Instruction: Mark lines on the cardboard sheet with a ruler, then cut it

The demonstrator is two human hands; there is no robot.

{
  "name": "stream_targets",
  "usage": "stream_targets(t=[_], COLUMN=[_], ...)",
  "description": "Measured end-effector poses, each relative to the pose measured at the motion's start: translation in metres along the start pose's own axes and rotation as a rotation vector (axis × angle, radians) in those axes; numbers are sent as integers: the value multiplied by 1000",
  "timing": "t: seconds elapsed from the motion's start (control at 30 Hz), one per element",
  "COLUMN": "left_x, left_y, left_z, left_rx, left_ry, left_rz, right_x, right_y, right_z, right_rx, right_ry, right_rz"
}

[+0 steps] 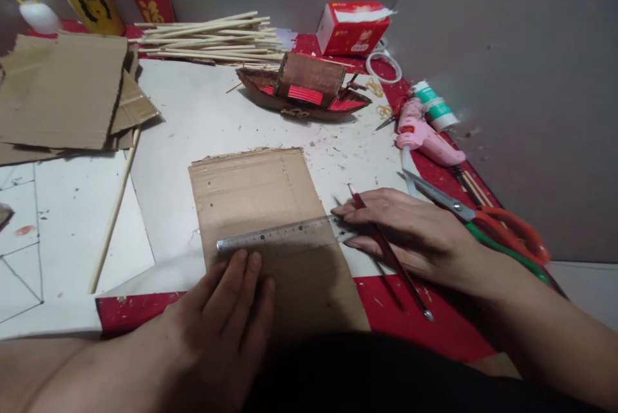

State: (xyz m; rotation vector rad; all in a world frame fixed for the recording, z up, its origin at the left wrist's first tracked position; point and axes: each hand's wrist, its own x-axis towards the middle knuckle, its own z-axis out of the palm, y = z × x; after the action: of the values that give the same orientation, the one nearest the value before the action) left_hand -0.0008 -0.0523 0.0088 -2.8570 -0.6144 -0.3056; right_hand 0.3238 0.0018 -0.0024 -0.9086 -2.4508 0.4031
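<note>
A brown cardboard sheet lies in front of me on white paper. A metal ruler lies across it. My left hand rests flat on the cardboard, fingertips touching the ruler's lower edge near its left end. My right hand touches the ruler's right end with its fingers pressed together and holds a red pencil, tip pointing away from me.
A cardboard boat model stands behind the sheet. Wooden sticks are piled at the back. Scissors, a pink glue gun and a tissue box lie to the right. More cardboard is stacked at the left.
</note>
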Motion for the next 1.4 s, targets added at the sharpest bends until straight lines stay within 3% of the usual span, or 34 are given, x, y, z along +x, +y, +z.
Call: stream_targets(t=[0.43, 0.73, 0.9, 1.1, 1.4], left_x=[1, -1, 1, 6, 10], left_y=[2, 3, -31, -77, -92], left_z=[0, 5, 14, 21, 16], left_rx=[3, -41, -354, -883, -888], left_ry=[-6, 48, 165, 19, -112], left_rz=[20, -1, -68, -175, -159], right_x=[-1, -2, -6, -3, -2], right_y=[2, 0, 3, 2, 3], right_z=[1, 1, 2, 3, 3], right_rx=[-82, -64, -36, -37, -50], right_ry=[-14, -28, -38, -17, 0], right_rz=[-51, -4, 19, 3, -51])
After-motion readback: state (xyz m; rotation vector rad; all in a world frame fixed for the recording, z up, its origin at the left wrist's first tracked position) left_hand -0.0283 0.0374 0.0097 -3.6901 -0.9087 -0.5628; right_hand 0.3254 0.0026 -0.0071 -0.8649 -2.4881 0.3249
